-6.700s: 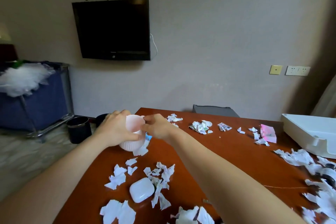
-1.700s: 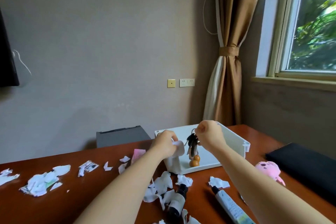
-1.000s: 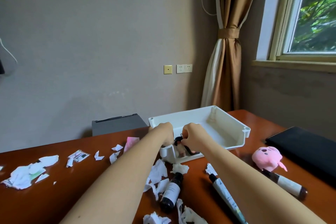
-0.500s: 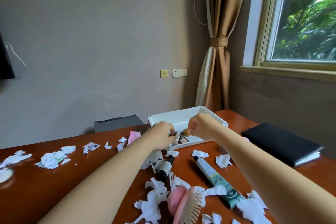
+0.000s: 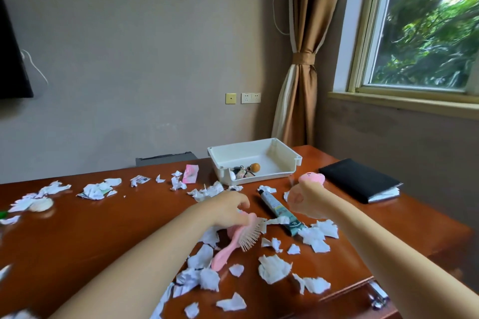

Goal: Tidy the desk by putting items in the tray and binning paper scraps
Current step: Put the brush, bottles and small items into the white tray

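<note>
OK, your left hand (image 5: 228, 211) has its fingers curled over the head of the pink plastic hairbrush (image 5: 238, 239), near the centre of the red-brown wooden desk (image 5: 103, 228). The brush is tipped on edge, bristles facing right, handle pointing near-left. Your right hand (image 5: 302, 202) hangs above the desk just right of it, curled into a loose fist with nothing visible in it.

Around it:
- Torn white paper scraps (image 5: 274, 268) crowd the brush on the near, left and right sides.
- A dark green-grey tube (image 5: 278, 211) lies between your hands, with scraps touching its near end.
- A pink plush toy (image 5: 311, 178) sits just beyond the right hand.
- The white plastic tray (image 5: 264, 176) is at far centre. A key bunch with a brown ball (image 5: 255, 166) lies in its near-left corner.
- A black notebook (image 5: 357, 179) lies right of the tray, apart from it.
- A pink packet (image 5: 190, 173) lies left of the tray.

Edges: the desk's right edge runs close behind the notebook, and the near edge cuts in at near-right. There is bare wood on the near-left, and between the tube and the notebook.
</note>
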A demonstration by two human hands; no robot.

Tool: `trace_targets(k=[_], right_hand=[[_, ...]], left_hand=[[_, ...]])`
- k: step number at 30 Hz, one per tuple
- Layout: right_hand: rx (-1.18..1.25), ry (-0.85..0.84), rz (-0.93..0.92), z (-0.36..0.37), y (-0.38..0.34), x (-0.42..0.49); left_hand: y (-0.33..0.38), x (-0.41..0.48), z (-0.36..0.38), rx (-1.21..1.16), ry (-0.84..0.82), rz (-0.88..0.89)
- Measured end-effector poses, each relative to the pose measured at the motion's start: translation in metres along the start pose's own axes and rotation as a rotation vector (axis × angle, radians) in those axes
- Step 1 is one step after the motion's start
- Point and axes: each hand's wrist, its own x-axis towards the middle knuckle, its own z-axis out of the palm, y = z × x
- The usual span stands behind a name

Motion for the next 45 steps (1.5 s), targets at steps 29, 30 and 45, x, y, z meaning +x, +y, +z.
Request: trace_targets(k=[29,30,45], right_hand=[[-0.041,-0.072,0.169,0.067,-0.028,0.005],[-0.041,-0.067,0.162,0.067,-0.028,0.007],[0.164,-0.002,0.165,0.071,-0.019,0.014]], left_hand=[[-0.043,0.001,0.03,-0.321,-0.146,0.013],[-0.046,0.002,0.03,-0.308,-0.143,0.034],[-0.039,0.009,0.0,-0.305,0.21,0.078]])
